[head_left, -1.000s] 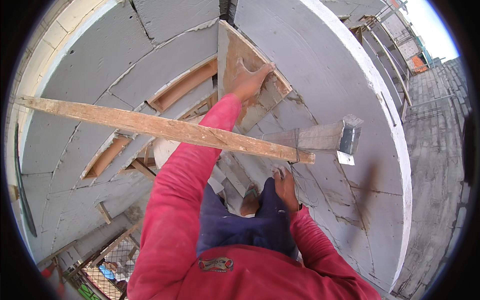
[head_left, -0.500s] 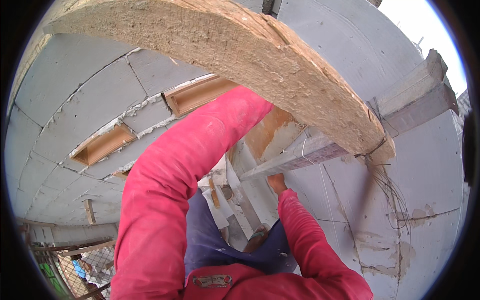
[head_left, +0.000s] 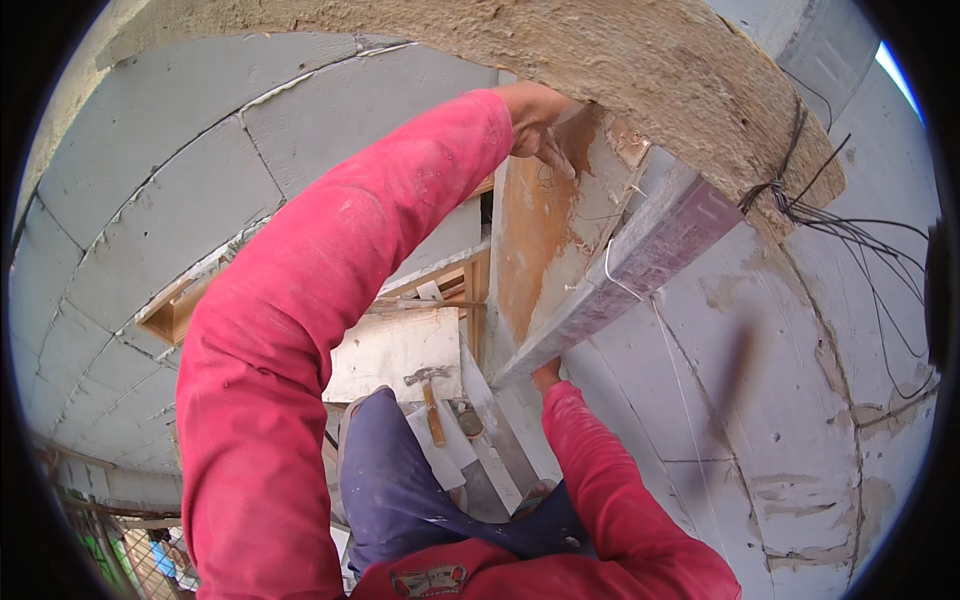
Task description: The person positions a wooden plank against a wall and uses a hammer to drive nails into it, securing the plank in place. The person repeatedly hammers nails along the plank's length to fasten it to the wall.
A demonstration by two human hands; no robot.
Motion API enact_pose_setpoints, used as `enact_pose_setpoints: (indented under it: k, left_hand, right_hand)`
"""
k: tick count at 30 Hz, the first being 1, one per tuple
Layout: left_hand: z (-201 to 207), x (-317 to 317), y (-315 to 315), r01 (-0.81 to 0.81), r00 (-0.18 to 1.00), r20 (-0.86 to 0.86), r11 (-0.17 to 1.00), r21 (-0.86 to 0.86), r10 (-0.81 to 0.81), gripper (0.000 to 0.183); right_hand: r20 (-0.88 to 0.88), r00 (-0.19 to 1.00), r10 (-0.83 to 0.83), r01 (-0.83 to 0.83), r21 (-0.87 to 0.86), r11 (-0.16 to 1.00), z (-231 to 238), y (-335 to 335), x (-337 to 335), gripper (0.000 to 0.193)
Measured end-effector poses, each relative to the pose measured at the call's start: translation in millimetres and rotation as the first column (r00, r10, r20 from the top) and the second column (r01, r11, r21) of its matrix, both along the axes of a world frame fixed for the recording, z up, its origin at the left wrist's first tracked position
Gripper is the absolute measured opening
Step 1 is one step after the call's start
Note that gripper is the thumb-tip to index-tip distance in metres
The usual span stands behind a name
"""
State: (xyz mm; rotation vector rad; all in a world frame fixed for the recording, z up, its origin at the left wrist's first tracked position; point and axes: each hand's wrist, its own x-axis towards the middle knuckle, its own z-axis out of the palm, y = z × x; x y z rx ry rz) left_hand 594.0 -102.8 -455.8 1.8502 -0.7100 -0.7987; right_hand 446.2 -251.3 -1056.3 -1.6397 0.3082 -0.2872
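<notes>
My left hand (head_left: 540,125) reaches up under a rough wooden beam (head_left: 640,60), beside a brown-stained board (head_left: 535,230). Its visible fingers are stretched downward against or close to the board, with nothing seen in them; the beam hides part of the hand. A long grey bar (head_left: 630,270) slants from below the beam down toward my knees. At its lower end, my right hand (head_left: 547,375) is against or just behind the bar, and its fingers are hidden. A thin white cord (head_left: 625,285) loops over the bar.
A hammer (head_left: 430,400) with a wooden handle lies between my legs and a pale board (head_left: 390,350). Loose wire ends (head_left: 860,235) stick out from the beam's right end. Grey block walls (head_left: 170,180) stand on both sides, with a wooden frame (head_left: 180,310) set in the left one.
My view has shifted, bringing the left hand and the hammer head into sight. The left arm reaches farther out from my body. My right hand stays at the bar's lower end.
</notes>
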Motion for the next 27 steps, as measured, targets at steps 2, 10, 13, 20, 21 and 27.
enact_pose_setpoints:
  k: [2,10,13,20,21,27]
  left_hand:
    - [8,1,15,0.009,0.999,0.039,0.998,0.059,-0.011,0.067]
    - [44,-69,51,-0.347,0.934,0.116,0.935,0.076,0.337,0.049]
    - [43,-92,60,-0.416,0.908,0.018,0.905,-0.088,0.419,0.044]
    - [32,-98,67,-0.377,0.913,0.141,0.924,-0.056,0.382,0.084]
    - [28,-98,64,-0.370,0.914,0.157,0.927,-0.060,0.375,0.083]
    - [33,-103,39,-0.342,0.902,0.218,0.925,-0.166,0.373,0.076]
  right_hand:
    - [0.099,0.995,0.015,-0.006,-0.100,0.995,1,1,4,0.039]
    - [-0.002,0.919,0.393,-0.266,-0.741,0.617,20,-16,-3,0.031]
    - [0.022,0.935,0.353,-0.311,-0.426,0.850,7,-8,4,0.031]
    - [-0.133,0.959,0.252,-0.279,-0.617,0.735,9,-18,-9,0.032]
    - [-0.118,0.968,0.221,-0.245,-0.632,0.735,12,-17,-10,0.032]
    - [-0.073,0.980,0.188,-0.193,-0.605,0.773,32,-23,-13,0.032]
